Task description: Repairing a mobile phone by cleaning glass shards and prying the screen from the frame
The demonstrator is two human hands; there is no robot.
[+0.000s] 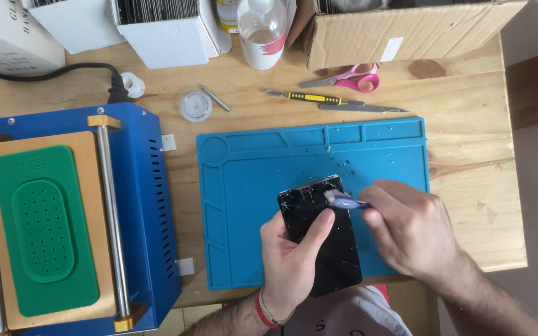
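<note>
Left hand (291, 258) is clamped round a black cracked-glass phone screen (320, 233) over the blue silicone work mat (250, 168). Right hand (409, 227), at 3 o'clock, pinches a small purple-handled brush (344, 200) against its top edge.

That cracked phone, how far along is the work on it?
Done: little that shows; bits of debris lie on the blue mat. In hand: the left hand grips the phone while the right hand works a small tool at its top corner. Left: the glass is cracked and in place.

A repair workbench: blue work mat (250, 186), blue heating machine (147, 205), scissors (353, 79) on wooden table (474, 186)
</note>
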